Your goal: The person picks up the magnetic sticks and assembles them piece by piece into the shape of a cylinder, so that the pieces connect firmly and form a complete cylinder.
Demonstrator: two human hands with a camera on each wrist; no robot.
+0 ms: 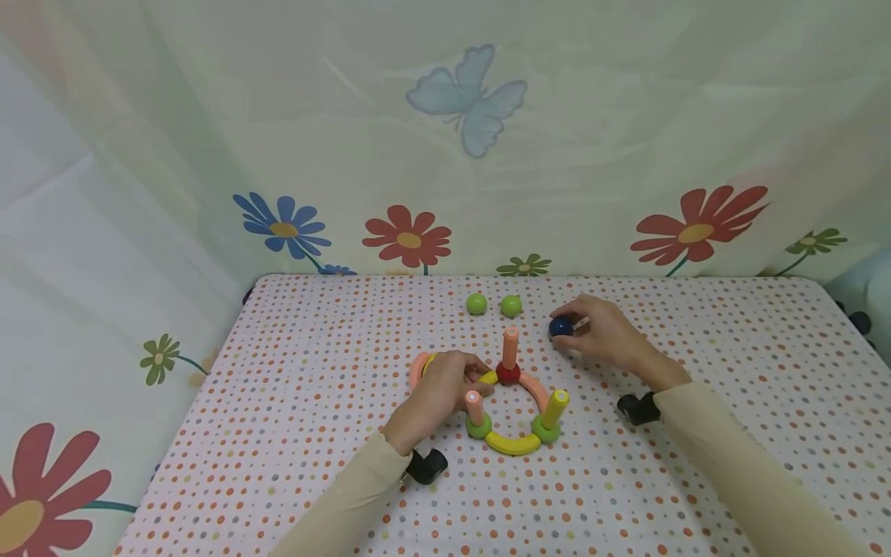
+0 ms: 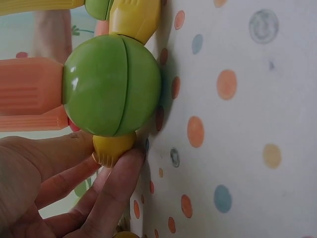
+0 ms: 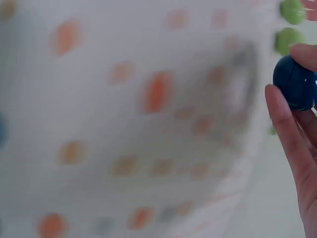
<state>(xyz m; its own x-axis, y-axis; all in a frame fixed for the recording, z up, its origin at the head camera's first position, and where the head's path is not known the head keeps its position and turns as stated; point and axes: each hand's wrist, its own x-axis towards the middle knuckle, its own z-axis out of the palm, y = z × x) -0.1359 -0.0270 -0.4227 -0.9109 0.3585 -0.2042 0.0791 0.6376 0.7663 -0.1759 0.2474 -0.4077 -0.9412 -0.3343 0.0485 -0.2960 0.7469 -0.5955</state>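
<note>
Near the middle of the table a ring of curved yellow and salmon pieces (image 1: 513, 444) lies joined by green balls (image 2: 113, 85) and a red ball (image 1: 508, 373). Three upright rods, salmon and yellow (image 1: 555, 408), rise from those balls. At the ring's left side my left hand (image 1: 445, 383) pinches a yellow curved piece (image 2: 114, 148) beside a green ball; its far end is hidden by the hand in the head view. My right hand (image 1: 604, 334) holds a dark blue ball (image 3: 295, 83) between thumb and fingers, to the right of and beyond the ring.
Two loose light green balls (image 1: 476, 303) sit beyond the ring, towards the table's far edge. Salmon and yellow curved pieces (image 1: 419, 369) lie partly hidden behind my left hand. A flowered curtain (image 1: 578, 155) hangs along the back of the dotted table (image 1: 313, 402).
</note>
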